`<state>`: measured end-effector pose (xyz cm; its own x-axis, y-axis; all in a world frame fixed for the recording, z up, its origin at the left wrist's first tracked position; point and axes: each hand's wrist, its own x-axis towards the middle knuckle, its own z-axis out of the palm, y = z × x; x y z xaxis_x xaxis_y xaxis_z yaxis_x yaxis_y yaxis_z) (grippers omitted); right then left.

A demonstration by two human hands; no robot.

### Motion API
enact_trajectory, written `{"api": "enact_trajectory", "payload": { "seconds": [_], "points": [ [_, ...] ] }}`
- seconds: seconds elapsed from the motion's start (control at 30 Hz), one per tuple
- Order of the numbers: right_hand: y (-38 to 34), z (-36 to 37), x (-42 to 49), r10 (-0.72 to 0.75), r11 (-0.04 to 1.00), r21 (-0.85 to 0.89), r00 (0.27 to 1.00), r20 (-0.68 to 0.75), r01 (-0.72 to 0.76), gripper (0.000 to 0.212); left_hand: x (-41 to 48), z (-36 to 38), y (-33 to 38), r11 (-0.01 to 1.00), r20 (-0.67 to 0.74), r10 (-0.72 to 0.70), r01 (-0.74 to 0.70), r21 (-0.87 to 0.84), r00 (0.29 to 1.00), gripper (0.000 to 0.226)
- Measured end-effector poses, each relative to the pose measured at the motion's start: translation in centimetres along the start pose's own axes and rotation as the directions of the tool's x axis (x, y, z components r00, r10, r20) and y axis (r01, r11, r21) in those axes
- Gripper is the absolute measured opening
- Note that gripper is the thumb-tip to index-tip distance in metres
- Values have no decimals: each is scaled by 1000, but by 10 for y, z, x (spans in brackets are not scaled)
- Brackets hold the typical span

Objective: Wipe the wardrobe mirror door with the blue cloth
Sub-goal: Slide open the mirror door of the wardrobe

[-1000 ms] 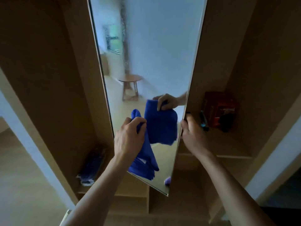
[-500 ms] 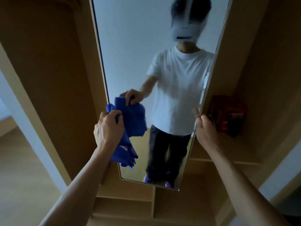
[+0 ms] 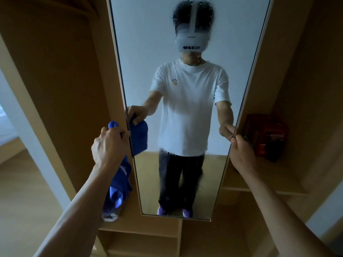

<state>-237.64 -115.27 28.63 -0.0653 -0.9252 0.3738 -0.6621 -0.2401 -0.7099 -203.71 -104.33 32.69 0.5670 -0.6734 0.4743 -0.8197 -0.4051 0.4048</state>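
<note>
The tall wardrobe mirror door (image 3: 144, 52) stands open in front of me and reflects a person in a white shirt. My left hand (image 3: 109, 145) grips the blue cloth (image 3: 119, 184) at the mirror's left edge, about mid height. The cloth hangs down below my fist, and its top pokes out above my fingers. My right hand (image 3: 241, 154) holds the mirror door's right edge between thumb and fingers. Streaks of droplets show on the glass near the reflected head and legs.
Wooden wardrobe panels (image 3: 55, 80) flank the door on both sides. A red box (image 3: 267, 136) sits on a shelf at the right behind the door. A bundle in clear plastic (image 3: 111, 214) lies on the lower left shelf. Open shelves (image 3: 141, 242) lie below the mirror.
The mirror door has swung round to face me squarely. My left hand has slid the cloth from the middle of the glass out to its left edge. My right hand kept its hold.
</note>
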Motion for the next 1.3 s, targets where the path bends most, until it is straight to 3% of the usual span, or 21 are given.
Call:
{"api": "enact_trajectory", "payload": {
  "seconds": [1.03,1.3],
  "points": [
    [10,27,48,-34,994,-108,997,-74,26,17,56,54,12,994,4,-12,13,-104,1000,31],
    [1,24,45,20,994,-104,999,-39,-24,31,58,53,9,991,36,11,-6,-134,999,31]
  ]
}}
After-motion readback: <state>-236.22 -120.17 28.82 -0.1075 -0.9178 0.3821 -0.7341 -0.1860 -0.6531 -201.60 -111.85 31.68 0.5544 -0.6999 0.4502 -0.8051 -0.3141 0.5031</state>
